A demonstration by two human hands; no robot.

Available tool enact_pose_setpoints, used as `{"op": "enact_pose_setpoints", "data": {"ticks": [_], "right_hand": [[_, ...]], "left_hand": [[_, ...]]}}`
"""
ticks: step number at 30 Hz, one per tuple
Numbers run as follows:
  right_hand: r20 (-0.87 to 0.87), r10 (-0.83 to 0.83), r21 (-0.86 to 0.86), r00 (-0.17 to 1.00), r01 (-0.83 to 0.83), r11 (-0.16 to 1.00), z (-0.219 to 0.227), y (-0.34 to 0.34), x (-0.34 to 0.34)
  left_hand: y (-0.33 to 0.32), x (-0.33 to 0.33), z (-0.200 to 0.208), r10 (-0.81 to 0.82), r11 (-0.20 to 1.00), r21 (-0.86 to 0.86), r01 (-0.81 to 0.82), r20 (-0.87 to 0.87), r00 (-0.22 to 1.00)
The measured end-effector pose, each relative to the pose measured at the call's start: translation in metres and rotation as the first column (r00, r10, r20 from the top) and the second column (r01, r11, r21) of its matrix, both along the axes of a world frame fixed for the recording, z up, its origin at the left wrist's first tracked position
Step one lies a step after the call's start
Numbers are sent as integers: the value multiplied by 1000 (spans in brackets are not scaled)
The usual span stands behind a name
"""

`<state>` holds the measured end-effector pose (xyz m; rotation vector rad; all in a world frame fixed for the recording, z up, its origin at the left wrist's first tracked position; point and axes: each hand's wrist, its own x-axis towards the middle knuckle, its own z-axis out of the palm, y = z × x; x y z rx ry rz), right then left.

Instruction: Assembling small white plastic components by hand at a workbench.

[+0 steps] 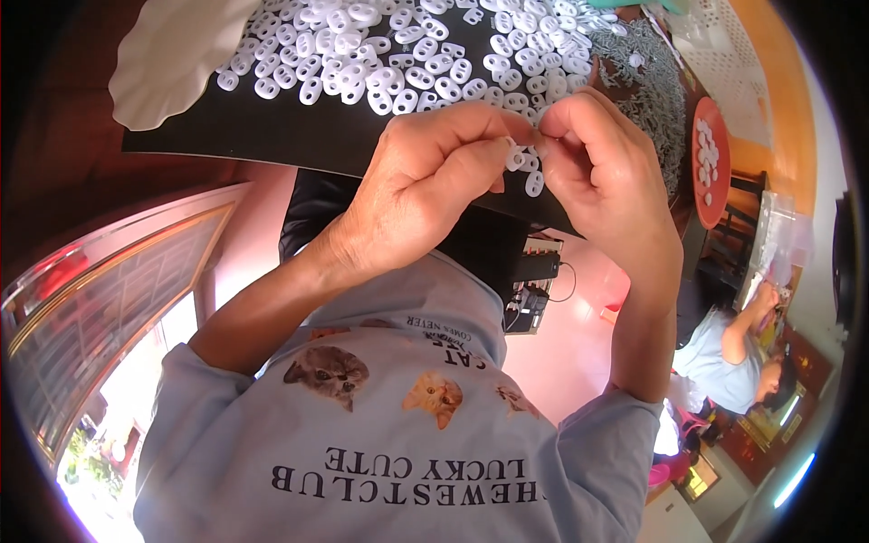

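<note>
Above the table's near edge my hands meet, fingertips almost touching. My left hand [425,185] is closed, its thumb and forefinger pinching a small white plastic cord lock piece [516,157] with a round hole. Opposite it, my right hand [605,167] is also closed in a pinch; whatever its fingertips hold is hidden. Just below the fingertips, more white two-holed pieces [534,184] show against the black tabletop. A large heap of the same white oval pieces [348,68] spreads just beyond my hands.
To the right of the heap lies a pile of small grey springs [644,81]. A red plate [720,204] with small white parts sits at the right edge. At far left is a cream wavy-rimmed tray [149,100]. Another person [724,357] works further off to the right.
</note>
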<state>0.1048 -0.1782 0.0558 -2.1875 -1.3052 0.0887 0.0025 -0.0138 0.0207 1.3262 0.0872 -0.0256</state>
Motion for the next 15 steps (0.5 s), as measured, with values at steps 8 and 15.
{"op": "enact_pose_setpoints", "data": {"ticks": [8,15], "right_hand": [[-297,-5,-31,955,-5,1000,9,1,5],[-269,29,6,963,-28,1000,4,10,2]], "left_hand": [[9,2,-6,-44,999,-1,45,44,998],[10,2,-16,10,997,-73,-3,101,995]]}}
